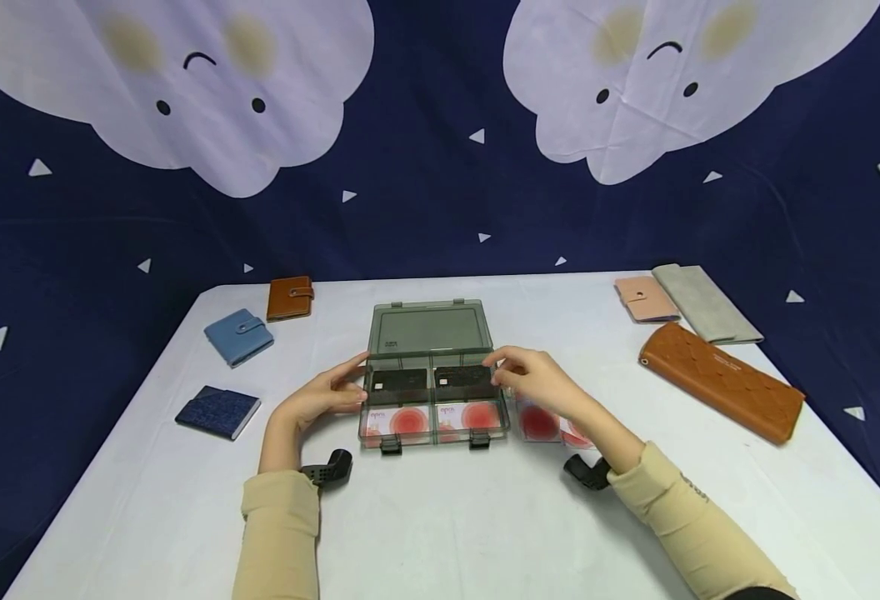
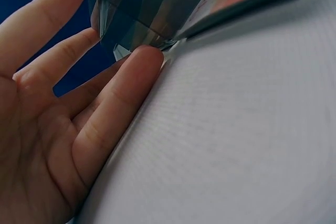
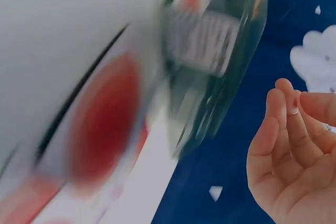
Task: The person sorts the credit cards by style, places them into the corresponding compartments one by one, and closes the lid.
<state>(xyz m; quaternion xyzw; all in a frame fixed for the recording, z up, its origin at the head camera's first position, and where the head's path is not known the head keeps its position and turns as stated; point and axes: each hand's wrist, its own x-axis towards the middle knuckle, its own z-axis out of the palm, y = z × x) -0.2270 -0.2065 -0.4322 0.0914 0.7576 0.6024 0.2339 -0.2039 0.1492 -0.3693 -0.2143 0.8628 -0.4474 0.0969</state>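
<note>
A translucent grey-green plastic case (image 1: 429, 342) lies with its lid folded back, its front part divided into compartments. Two black cards (image 1: 464, 377) are in the upper compartments, and two white cards with red circles (image 1: 409, 420) in the lower ones. My left hand (image 1: 325, 393) touches the case's left side with extended fingers; in the left wrist view its thumb (image 2: 142, 64) lies against the case's lower edge. Above the upper right compartment is my right hand (image 1: 527, 375), fingers bent loosely. Nothing shows between its fingers in the right wrist view, where the case is blurred.
Red-and-white cards (image 1: 541, 423) lie right of the case, partly under my right forearm. On the left are brown (image 1: 287, 302), light blue (image 1: 237, 337) and dark blue (image 1: 217, 412) card holders. Pink (image 1: 646, 298), grey (image 1: 706, 304) and long brown (image 1: 721, 382) wallets lie on the right.
</note>
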